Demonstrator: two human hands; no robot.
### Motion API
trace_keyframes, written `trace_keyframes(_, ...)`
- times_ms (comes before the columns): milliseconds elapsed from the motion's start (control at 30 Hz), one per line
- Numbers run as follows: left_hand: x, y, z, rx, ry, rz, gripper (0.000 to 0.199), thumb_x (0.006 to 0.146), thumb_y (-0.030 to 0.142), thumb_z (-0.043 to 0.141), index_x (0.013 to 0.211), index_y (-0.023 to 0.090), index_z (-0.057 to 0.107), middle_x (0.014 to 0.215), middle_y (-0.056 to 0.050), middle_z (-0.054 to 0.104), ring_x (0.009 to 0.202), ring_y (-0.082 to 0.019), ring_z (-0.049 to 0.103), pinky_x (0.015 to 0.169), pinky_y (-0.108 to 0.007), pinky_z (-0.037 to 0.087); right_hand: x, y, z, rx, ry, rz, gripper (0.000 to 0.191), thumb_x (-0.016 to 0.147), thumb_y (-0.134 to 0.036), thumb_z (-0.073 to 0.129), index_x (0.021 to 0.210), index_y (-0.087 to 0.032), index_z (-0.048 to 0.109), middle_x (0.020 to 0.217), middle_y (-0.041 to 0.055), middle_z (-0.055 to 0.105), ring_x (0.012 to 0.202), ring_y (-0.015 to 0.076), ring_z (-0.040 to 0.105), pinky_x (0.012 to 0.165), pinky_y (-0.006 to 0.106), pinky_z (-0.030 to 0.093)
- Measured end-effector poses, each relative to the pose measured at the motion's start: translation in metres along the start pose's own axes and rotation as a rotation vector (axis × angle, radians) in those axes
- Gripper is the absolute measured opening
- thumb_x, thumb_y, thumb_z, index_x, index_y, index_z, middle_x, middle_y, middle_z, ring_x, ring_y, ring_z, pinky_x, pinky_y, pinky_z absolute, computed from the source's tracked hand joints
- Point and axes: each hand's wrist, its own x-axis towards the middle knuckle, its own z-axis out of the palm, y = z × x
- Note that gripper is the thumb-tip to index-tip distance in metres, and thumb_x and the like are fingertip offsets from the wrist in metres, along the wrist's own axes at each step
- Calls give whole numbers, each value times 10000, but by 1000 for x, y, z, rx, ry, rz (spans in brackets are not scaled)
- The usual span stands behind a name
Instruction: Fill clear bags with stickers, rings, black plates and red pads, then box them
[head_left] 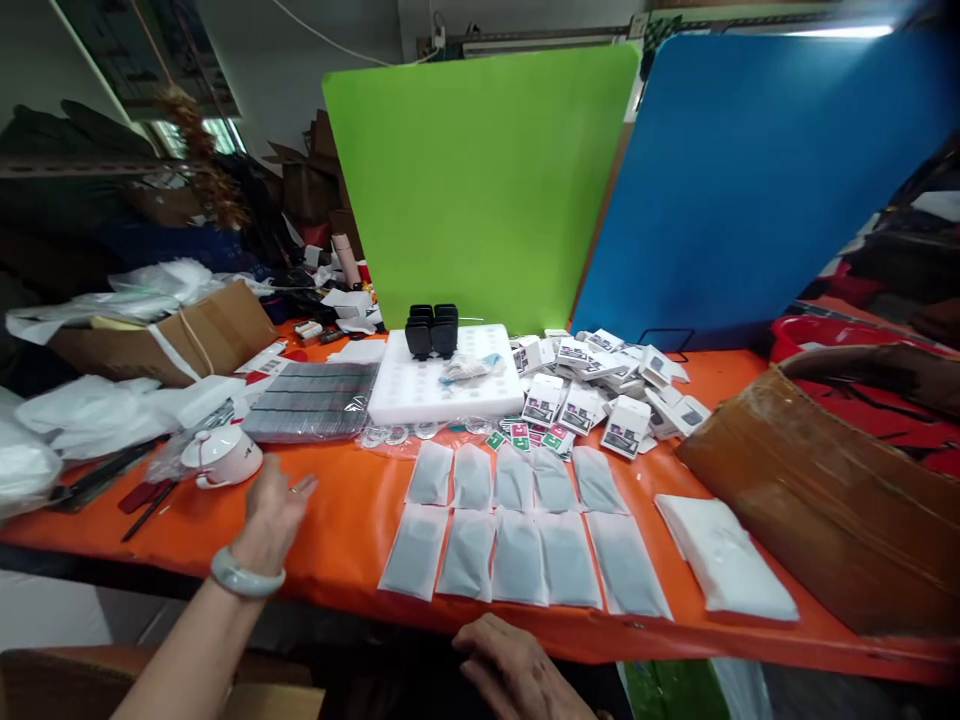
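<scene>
My left hand (271, 512), with a bangle on its wrist, is over the orange tabletop just right of a white lidded mug (223, 457). Its fingers are apart and nothing shows in them. My right hand (517, 665) is at the table's front edge, fingers loosely bent and apart, holding nothing visible. Beyond it lie two rows of frosted pouches (517, 557) with dark flat contents. Behind the pouches are small red and green cards (519, 436) and a heap of small white printed boxes (577, 408).
A white foam block (390, 385) carries black stand-like pieces (432, 330) and a small clear bag. Left of it is a stack of plastic-wrapped flat items (311, 400). A white packet (726, 555) and brown cardboard (817, 500) lie right. Green (487, 190) and blue (757, 180) panels stand behind.
</scene>
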Motion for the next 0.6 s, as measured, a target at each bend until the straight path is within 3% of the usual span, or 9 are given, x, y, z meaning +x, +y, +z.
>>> trace_keyframes(133, -39, -45, 8, 58, -37, -132, 99, 913, 221, 472, 1000, 174, 464, 1132, -126, 495, 1071, -291, 575, 977, -525, 414, -2, 4, -24, 12, -32, 36, 234, 909, -256, 519, 1130, -269, 594, 1071, 41, 689, 969, 187, 665, 884, 267, 532)
trace_keyframes(267, -65, -73, 17, 76, -112, -145, 46, 892, 233, 515, 910, 217, 476, 959, -56, 537, 859, -218, 630, 951, -485, 449, 20, 17, -64, 68, 10, 246, 202, 915, -317, 494, 1010, -230, 650, 986, 48, 699, 924, 186, 662, 849, 270, 524)
trace_keyframes(400, -84, -84, 23, 51, -247, -118, 24, 906, 213, 491, 882, 212, 491, 936, -47, 577, 791, -186, 650, 820, -364, 530, 66, 60, -107, 133, 154, 466, 283, 896, -397, 463, 939, -173, 631, 831, 48, 670, 736, 181, 658, 668, 272, 516)
trace_keyframes(500, -98, -89, 25, 26, -336, -170, 46, 916, 197, 461, 901, 197, 505, 928, -57, 601, 767, -192, 672, 688, -301, 555, 103, 100, -130, -25, 281, 597, 234, 856, -360, 467, 882, -164, 593, 776, 43, 649, 646, 174, 634, 608, 270, 477)
trace_keyframes(600, -108, -94, 24, 18, -369, -243, 89, 921, 182, 437, 935, 186, 525, 935, -75, 625, 752, -196, 684, 656, -295, 566, 134, 129, -142, -255, 294, 753, 252, 839, -364, 498, 981, -160, 541, 834, 67, 662, 749, 199, 641, 661, 274, 464)
